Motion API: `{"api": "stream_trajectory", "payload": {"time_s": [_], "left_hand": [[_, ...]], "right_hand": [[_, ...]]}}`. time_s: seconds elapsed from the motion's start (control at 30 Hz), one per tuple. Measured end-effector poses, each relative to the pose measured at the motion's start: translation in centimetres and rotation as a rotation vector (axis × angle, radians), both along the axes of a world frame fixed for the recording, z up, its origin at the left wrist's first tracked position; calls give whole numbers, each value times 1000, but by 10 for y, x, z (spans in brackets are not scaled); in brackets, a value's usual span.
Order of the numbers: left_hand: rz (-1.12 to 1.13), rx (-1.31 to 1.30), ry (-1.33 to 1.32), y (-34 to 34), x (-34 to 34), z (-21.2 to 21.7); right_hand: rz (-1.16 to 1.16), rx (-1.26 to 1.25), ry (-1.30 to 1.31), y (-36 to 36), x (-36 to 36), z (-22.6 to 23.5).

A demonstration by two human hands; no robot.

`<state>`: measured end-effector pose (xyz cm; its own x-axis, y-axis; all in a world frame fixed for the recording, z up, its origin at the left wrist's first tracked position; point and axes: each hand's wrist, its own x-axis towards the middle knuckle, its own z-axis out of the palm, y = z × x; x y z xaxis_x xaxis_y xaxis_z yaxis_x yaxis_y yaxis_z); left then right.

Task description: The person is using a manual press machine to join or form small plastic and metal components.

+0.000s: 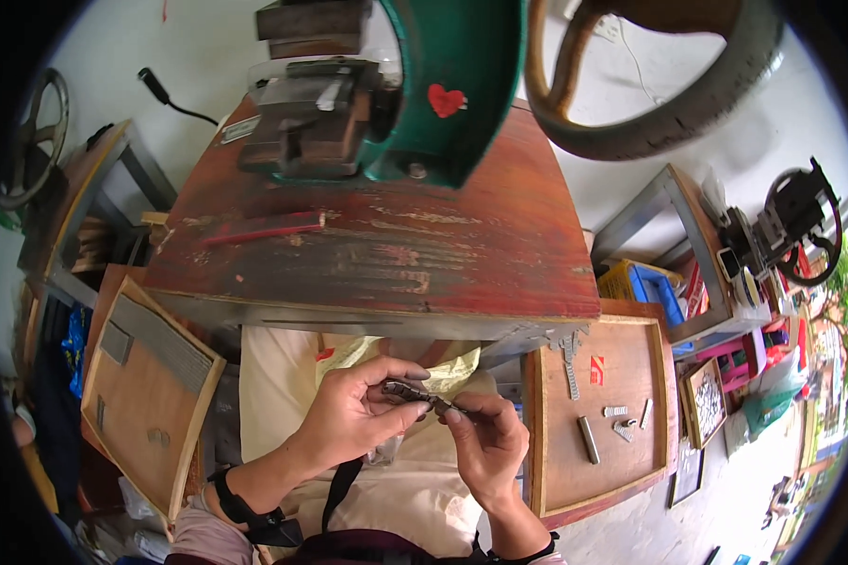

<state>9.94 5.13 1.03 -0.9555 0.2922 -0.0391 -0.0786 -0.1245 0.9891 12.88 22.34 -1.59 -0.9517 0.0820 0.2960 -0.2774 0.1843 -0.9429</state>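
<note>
My left hand (364, 407) and my right hand (487, 441) meet over my lap, in front of the bench's near edge. Both pinch a short, dark segmented metal strip (408, 389) that looks like a piece of watch band. Its left part lies between my left thumb and fingers, and its right end is at my right thumb and fingertips. The fingers partly cover it. Below it, a clear plastic bag (383, 452) hangs near my left palm.
A red-brown worn bench (377, 250) carries a green hand press (462, 113) with a large wheel (660, 132) and a red bar (266, 227). The right tray (622, 452) holds a metal cylinder (588, 440) and link strips (571, 367). The left tray (141, 443) holds grey strips.
</note>
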Motion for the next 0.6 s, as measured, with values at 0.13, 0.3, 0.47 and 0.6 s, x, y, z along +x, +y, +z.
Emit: {"api": "stream_trajectory", "payload": {"time_s": [0.13,0.3,0.47,0.6], "left_hand": [[20,-80,-43,-19,5,4],[55,-138,110,-44,15,6],[163,-327,149,-71,27,-3],[214,-347,84,-88,36,-9]], "right_hand": [[65,77,79,-15,-4,2],[192,362,294,-38,-23,28],[349,610,434,-69,-33,26],[373,686,457,-95,-30,19]]}}
